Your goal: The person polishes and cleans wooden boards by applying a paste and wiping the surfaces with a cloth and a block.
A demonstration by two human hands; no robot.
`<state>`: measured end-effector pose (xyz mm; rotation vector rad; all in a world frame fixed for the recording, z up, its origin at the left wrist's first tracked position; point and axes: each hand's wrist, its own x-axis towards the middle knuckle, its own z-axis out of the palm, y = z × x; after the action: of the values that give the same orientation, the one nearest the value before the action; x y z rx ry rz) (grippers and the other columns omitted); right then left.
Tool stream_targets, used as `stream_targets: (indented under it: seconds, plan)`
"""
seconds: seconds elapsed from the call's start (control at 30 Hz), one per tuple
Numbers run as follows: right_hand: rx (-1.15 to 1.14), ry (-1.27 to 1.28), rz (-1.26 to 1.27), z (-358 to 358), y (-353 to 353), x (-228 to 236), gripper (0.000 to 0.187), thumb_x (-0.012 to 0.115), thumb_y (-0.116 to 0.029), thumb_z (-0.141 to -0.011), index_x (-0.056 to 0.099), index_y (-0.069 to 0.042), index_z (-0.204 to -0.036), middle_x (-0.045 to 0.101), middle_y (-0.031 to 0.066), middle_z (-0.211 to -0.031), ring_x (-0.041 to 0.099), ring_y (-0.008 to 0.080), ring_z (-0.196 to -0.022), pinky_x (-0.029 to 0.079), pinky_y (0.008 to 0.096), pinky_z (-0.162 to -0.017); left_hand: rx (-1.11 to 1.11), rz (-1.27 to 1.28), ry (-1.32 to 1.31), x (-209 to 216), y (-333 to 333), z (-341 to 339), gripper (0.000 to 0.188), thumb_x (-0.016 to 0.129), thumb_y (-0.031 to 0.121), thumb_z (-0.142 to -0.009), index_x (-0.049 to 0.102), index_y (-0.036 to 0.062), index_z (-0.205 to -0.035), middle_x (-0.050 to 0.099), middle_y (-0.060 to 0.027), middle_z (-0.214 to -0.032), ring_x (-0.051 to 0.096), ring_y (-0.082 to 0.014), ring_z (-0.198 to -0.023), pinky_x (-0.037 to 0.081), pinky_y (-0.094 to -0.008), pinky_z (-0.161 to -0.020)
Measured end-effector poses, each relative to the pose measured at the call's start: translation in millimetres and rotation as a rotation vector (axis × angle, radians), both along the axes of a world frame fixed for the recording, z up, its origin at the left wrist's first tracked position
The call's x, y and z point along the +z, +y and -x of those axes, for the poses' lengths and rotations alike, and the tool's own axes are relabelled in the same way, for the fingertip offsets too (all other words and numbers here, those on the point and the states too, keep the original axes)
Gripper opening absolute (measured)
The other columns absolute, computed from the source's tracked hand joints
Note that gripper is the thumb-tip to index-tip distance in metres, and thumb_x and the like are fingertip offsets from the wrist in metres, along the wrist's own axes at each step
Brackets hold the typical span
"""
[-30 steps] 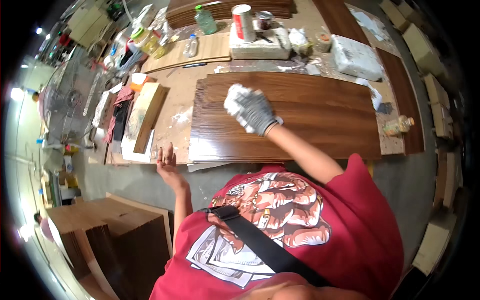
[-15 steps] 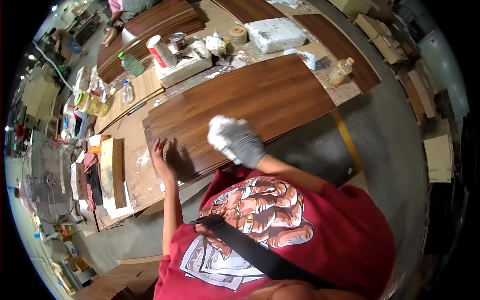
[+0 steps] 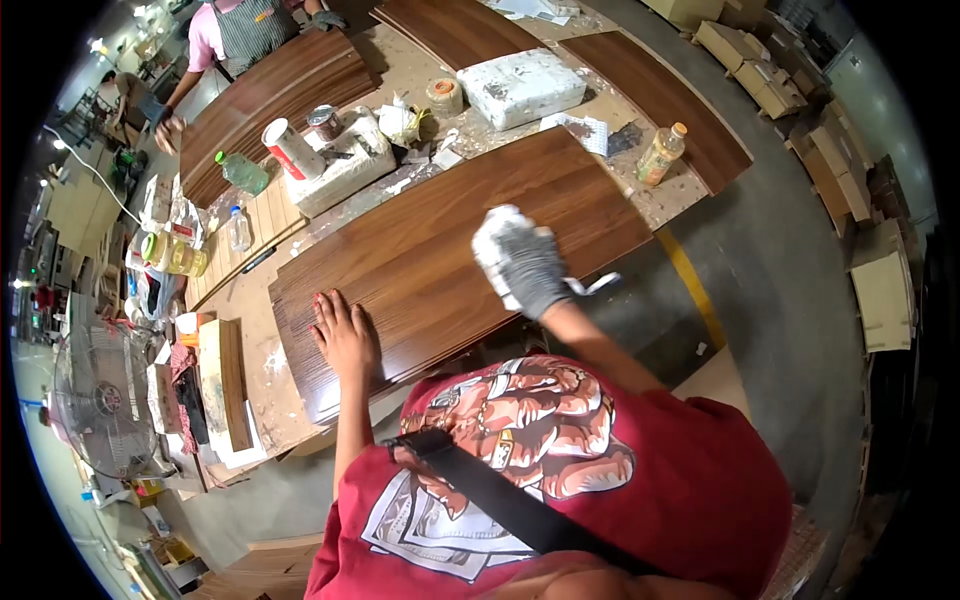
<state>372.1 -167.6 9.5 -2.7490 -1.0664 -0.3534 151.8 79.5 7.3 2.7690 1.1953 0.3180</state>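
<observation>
A stack of brown wood-grain boards [image 3: 430,240] lies in front of me on the worktable. My bare left hand [image 3: 345,338] rests flat on the top board near its left end, fingers spread. My right hand [image 3: 532,268], in a grey knit glove, presses a crumpled white cloth [image 3: 490,243] against the same board, right of its middle. A loose tail of the cloth sticks out by the wrist. The glove hides part of the cloth and the fingertips.
Beyond the boards stand a red-and-white can [image 3: 291,150], a green bottle [image 3: 241,172], a white foam block [image 3: 522,88] and an orange-capped bottle [image 3: 661,155]. Another person [image 3: 245,35] is at the far left beside more boards [image 3: 290,100]. A fan [image 3: 105,400] stands left.
My right hand has moved right along the board with the cloth. My left hand has come from the board's left edge to lie flat on top. The other person shows more.
</observation>
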Motion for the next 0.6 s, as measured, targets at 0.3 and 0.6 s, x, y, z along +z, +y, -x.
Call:
stream_targets:
  seconds: [0.3, 0.6]
  plan:
    - [0.504, 0.168, -0.255, 47, 23, 3, 0.043, 0.053, -0.036, -0.088, 0.053, -0.022, -0.129, 0.049, 0.0051, -0.136, 0.039, 0.0233, -0.131, 0.027, 0.0433, -0.109, 0.199, 0.149, 0.141, -36, 6, 23, 0.062, 0.028, 0.051, -0.102, 0.031, 0.0105, -0.149, 0.015, -0.0271, -0.156, 0.012, -0.0506, -0.143, 0.012, -0.0654, -0.111]
    - [0.054, 0.005, 0.31, -17, 54, -50, 0.032, 0.047, -0.021, -0.087, 0.058, -0.012, -0.115, 0.054, 0.0141, -0.121, 0.045, 0.0277, -0.121, 0.032, 0.0471, -0.103, -0.302, 0.293, -0.237, 3, -108, 3, 0.063, 0.04, 0.038, -0.101, 0.025, 0.003, -0.151, 0.018, -0.0194, -0.158, 0.014, -0.0347, -0.147, 0.012, -0.0453, -0.119]
